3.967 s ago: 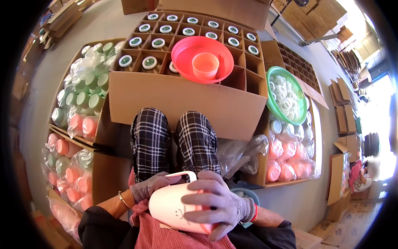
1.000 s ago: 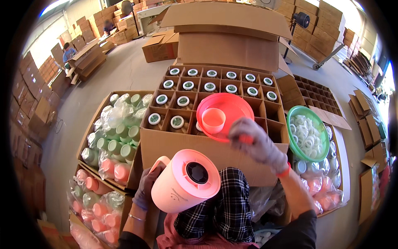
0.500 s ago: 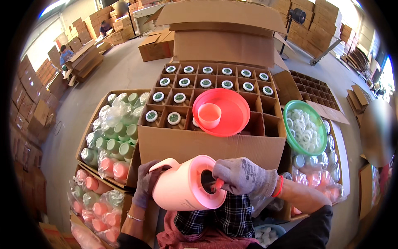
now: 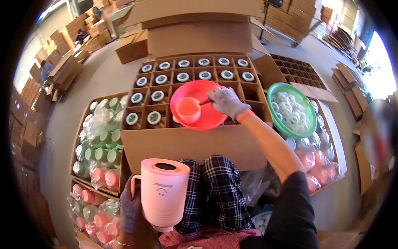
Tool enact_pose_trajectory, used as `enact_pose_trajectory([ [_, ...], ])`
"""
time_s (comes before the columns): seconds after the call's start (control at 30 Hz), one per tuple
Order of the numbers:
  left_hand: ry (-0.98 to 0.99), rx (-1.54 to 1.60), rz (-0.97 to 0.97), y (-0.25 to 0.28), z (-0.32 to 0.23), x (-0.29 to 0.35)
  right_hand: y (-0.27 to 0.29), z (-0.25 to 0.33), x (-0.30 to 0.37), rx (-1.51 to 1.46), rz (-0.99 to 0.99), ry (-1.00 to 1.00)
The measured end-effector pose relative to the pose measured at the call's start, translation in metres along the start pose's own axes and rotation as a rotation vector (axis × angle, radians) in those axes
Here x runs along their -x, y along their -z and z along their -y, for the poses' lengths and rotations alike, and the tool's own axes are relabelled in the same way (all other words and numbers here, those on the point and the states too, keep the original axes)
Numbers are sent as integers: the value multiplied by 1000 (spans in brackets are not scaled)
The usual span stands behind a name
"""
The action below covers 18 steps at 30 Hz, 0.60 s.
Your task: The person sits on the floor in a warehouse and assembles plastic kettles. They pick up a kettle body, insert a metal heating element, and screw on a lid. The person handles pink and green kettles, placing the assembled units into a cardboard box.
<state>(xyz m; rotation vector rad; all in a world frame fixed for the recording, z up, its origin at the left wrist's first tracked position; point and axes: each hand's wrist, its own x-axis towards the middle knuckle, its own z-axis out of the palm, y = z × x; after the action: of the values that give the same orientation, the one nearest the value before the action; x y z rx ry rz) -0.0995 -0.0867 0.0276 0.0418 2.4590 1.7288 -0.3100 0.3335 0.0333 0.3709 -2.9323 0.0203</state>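
Pink and upright, the jug (image 4: 164,195) is by the knees (image 4: 222,182), its handle side held in the left hand (image 4: 131,207). The right hand (image 4: 226,101) pinches a small dark-red piece (image 4: 205,101) over the basin (image 4: 207,120), beside the cup (image 4: 188,111).

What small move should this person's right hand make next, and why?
Perhaps lower the dark red stick-like piece into the coral cup: the right hand holds it near the rim, while the left hand holds the pink jug.
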Motion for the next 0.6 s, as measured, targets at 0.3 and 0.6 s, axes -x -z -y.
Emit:
enact_pose_trajectory([
  [0.3,101,-212,308,70,120,54,53,-18,202,-299,-305,130],
  [0.6,175,-450,-1,45,120,104,-95,70,632,-421,1086,-1098],
])
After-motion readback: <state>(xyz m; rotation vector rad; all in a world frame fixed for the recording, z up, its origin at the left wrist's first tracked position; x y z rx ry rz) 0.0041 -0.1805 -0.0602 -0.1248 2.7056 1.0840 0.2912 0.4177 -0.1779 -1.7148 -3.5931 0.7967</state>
